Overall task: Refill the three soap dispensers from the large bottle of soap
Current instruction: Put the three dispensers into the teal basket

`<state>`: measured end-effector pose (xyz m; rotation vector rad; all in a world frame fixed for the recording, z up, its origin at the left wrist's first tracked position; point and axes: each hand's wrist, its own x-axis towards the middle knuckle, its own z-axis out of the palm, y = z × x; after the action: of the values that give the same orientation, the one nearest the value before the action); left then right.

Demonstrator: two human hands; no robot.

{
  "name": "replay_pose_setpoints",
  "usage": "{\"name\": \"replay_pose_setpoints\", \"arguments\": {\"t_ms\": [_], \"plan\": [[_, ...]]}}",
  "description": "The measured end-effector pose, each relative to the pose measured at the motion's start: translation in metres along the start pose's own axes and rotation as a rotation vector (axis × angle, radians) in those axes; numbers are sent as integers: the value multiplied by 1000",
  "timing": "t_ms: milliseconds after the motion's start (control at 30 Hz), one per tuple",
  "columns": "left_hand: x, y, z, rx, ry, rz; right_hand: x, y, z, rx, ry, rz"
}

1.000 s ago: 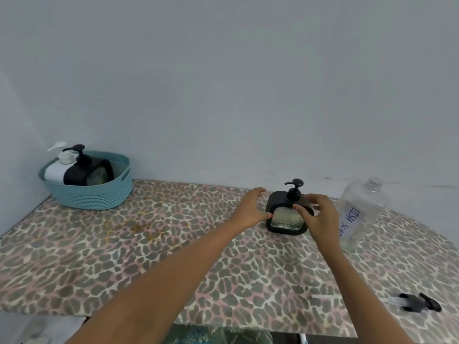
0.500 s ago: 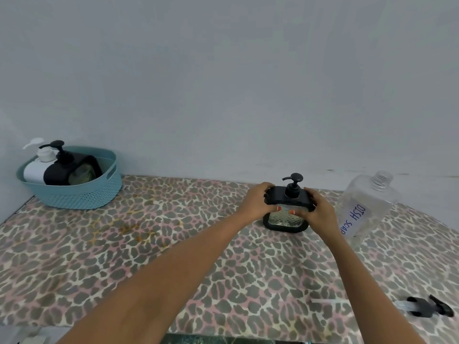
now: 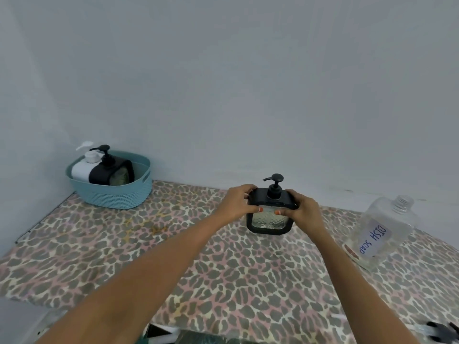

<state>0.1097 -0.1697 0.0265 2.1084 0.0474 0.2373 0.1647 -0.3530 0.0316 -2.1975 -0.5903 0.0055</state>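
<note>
A square black-framed glass soap dispenser (image 3: 269,220) with a black pump stands upright on the leopard-print table (image 3: 223,276). My left hand (image 3: 236,203) grips its upper left corner and my right hand (image 3: 301,211) grips its upper right corner, thumbs on the front glass. The large clear bottle (image 3: 380,232) labelled DISH SOAP stands uncapped to the right, leaning in the wide-angle view. A white dispenser (image 3: 80,170) and a second black dispenser (image 3: 111,170) sit in the teal basket (image 3: 116,192) at the back left.
A loose black pump cap (image 3: 439,328) with its tube lies at the table's front right edge. A grey wall runs behind the table. A yellowish stain (image 3: 149,227) marks the cloth left of centre.
Both hands closed round the top corners of the black dispenser, which now stands upright under them. The camera view shifted, so the basket sits further right in frame.
</note>
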Motion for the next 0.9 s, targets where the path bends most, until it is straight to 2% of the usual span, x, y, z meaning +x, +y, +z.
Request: {"name": "replay_pose_setpoints", "arguments": {"t_ms": [500,900], "plan": [[-47,0,-220,198,262,1,75,-185,85,98,-189,-308],[-68,-34,-315,335,471,-140,134,-270,162,135,-466,-436]]}}
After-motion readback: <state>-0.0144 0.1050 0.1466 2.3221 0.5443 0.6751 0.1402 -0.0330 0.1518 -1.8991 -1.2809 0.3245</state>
